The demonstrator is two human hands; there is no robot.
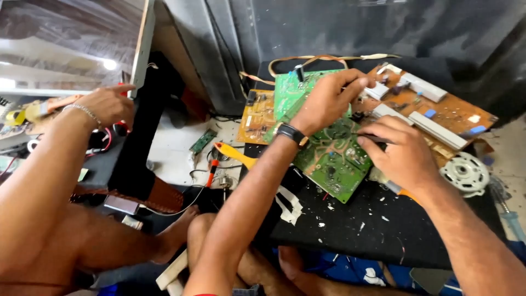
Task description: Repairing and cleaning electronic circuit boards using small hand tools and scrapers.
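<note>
Left hand (329, 98) fingers pinched together on the top edge of green circuit board (329, 156), steadying it. Right hand (402, 153) closed around a dark tool (372, 138), tip on the board. Board lies tilted on black tabletop (350, 230), overlapping orange board (444, 112). Another person's hand (107, 104) is well left

Dark grey wall panels (329, 27) stand behind a black worktop (350, 230) flecked with white chips. At upper left, a glossy wood-grain panel (66, 44) reflects a bright light spot (109, 64).
</note>
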